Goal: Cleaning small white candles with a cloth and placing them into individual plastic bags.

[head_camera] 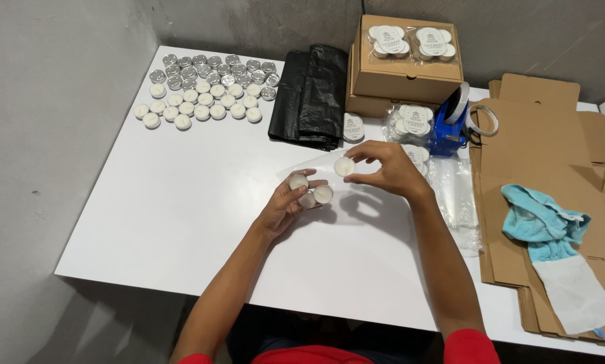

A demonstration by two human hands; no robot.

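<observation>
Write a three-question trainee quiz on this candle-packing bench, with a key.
1. True or false: the right hand holds one tealight.
2. How many tealights does the left hand hold? A) one B) three C) five
3. What lies between the loose tealight rows and the cardboard boxes?

Key: 1 true. 2 B. 3 A folded black plastic bag.
</observation>
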